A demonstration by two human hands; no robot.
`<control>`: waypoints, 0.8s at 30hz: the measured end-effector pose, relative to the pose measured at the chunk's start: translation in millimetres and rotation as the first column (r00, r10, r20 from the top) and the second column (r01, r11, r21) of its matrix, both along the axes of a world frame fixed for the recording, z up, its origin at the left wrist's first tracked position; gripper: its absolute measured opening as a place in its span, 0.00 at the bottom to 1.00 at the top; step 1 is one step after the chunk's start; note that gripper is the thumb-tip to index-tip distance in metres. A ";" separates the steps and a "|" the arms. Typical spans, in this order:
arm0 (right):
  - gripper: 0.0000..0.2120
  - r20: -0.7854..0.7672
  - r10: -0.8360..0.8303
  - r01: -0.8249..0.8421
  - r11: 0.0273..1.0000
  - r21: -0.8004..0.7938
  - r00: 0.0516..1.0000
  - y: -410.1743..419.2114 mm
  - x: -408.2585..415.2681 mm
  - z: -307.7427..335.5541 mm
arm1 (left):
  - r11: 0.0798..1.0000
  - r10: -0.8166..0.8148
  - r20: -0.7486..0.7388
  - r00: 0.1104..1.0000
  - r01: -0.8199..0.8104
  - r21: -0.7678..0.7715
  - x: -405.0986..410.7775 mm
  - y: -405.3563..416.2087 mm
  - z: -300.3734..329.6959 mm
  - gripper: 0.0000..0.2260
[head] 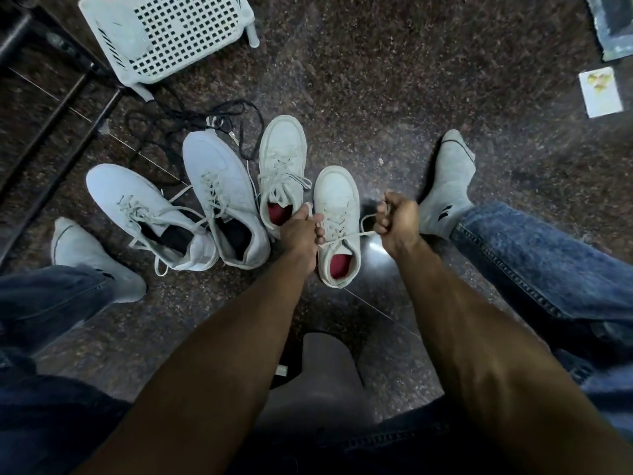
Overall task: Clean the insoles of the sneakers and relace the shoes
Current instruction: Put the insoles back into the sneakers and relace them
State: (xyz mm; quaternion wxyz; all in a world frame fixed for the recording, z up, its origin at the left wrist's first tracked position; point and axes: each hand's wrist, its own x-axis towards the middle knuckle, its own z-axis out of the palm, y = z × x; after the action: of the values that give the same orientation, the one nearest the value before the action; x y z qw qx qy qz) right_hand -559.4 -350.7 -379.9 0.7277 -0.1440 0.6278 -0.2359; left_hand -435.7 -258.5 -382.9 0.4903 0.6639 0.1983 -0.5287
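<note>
Lace ends drawn taut on the near-right sneaker; tightening step in hand.

Four white sneakers stand on the speckled floor (pixel 394 80): two larger ones at left, a red-insoled sneaker (pixel 282 166) in the middle, and the worked sneaker (pixel 337 214) nearest and rightmost, its red insole (pixel 340 267) seated inside. The left hand (pixel 299 231) pinches one end of the white lace (pixel 342 237) with fingers curled closed on it; the right hand (pixel 399 221) is fisted around the other end. The lace runs tight across the top eyelets. Good practice, in the inspector's judgement: pull both ends evenly outward, check equal length, keep the tongue centred, then knot. A loose black lace (pixel 191 118) lies far left, near a white basket (pixel 164 32).
</note>
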 end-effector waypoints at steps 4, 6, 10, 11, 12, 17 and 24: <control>0.13 0.117 0.082 -0.091 0.993 0.075 0.990 -3.0 -6.0 6.5 | 0.882 -0.449 0.308 0.839 0.472 0.003 -7.8 11.7 -2.5 0.19; 0.14 0.220 0.076 -0.103 0.988 0.114 0.973 0.8 5.6 14.8 | 0.659 -0.666 0.464 0.583 0.752 0.002 -13.3 11.4 -2.3 0.20; 0.13 0.326 -0.037 -0.012 0.989 0.147 0.945 9.2 29.1 28.6 | 0.384 -0.806 0.503 0.313 0.922 0.041 -13.3 8.8 5.4 0.17; 0.13 0.352 -0.067 0.013 0.988 0.153 0.933 9.8 31.6 29.0 | 0.397 -0.813 0.473 0.340 0.918 0.022 -12.9 8.8 5.2 0.14; 0.12 0.371 -0.081 0.026 0.988 0.150 0.925 9.8 32.9 28.5 | 0.424 -0.806 0.456 0.378 0.906 -0.001 -13.5 8.3 6.1 0.09; 0.12 -0.033 0.285 -0.285 0.935 -0.209 0.958 8.0 24.4 22.0 | 0.664 -0.712 0.270 0.649 0.746 -0.043 -15.6 0.2 15.8 0.07; 0.12 -0.282 0.648 -0.706 0.666 -0.241 0.708 24.5 -0.9 10.5 | 0.744 -0.659 0.144 0.738 0.668 -0.018 -1.2 1.4 14.0 0.13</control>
State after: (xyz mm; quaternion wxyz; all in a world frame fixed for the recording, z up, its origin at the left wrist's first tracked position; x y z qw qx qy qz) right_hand -560.3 -326.2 -369.4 0.6709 -0.5070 0.5399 -0.0363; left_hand -436.9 -257.1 -368.9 0.3039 0.7062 -0.1013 -0.6314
